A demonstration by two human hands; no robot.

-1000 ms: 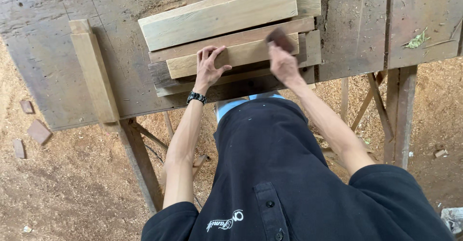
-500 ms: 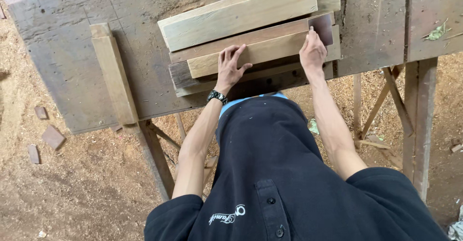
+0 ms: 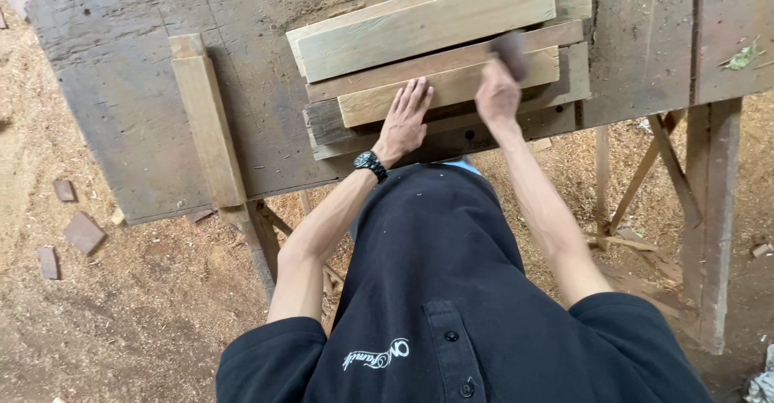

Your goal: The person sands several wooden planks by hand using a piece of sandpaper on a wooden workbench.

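My left hand (image 3: 405, 117) lies flat, fingers spread, on a pale wooden plank (image 3: 451, 87) near the front of a stack of planks (image 3: 419, 24) on a worn workbench (image 3: 129, 105). A black wristwatch (image 3: 369, 162) is on that wrist. My right hand (image 3: 497, 93) grips a small dark sanding pad (image 3: 510, 52) and presses it on the same plank, right of the left hand. The pad is blurred.
A loose wooden bar (image 3: 208, 121) lies lengthwise on the bench to the left of the stack. The bench's front edge is right against my body. Wooden legs and braces (image 3: 709, 209) stand at the right. Small wood offcuts (image 3: 83, 232) lie on the sawdust floor.
My right hand with the pad slid toward the plank's right end, then back to the left. The left hand stayed pressed on the plank.
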